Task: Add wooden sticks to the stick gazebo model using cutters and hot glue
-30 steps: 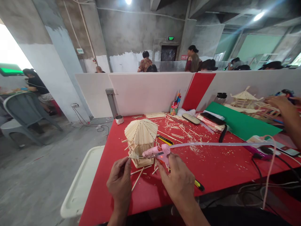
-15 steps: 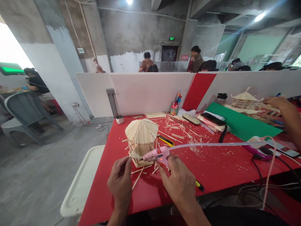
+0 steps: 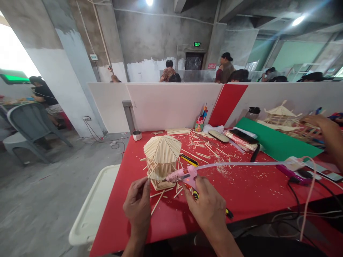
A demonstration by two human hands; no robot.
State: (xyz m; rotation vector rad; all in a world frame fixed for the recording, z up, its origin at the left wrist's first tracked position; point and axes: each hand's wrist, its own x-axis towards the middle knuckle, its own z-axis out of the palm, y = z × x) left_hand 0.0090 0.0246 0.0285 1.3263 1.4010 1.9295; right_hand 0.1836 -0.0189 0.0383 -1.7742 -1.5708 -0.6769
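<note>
A small pavilion model (image 3: 162, 150) built from thin wooden sticks, with a cone-like roof, stands upright on the red table. At its front left, my left hand (image 3: 138, 200) is closed in a pinch on a thin wooden stick (image 3: 152, 172), which slants up toward the roof edge. My right hand (image 3: 210, 205) is wrapped round the handle of a pink hot glue gun (image 3: 183, 175). The gun's nozzle points left at the model's front, a little right of my left fingertips; whether it touches is unclear. A clear glue stick (image 3: 227, 164) trails rightward from the gun's back.
Loose sticks (image 3: 158, 203) and a yellow utility knife (image 3: 189, 160) lie around the model. A tape roll (image 3: 137, 135), a pen cup (image 3: 199, 125) and a green board (image 3: 276, 139) stand farther back. At right are a power strip (image 3: 292, 173), cables and another person's arm (image 3: 328, 130).
The glue gun in my right hand has drawn back slightly to the right, away from my left fingertips. My left hand keeps its pinch near the model.
</note>
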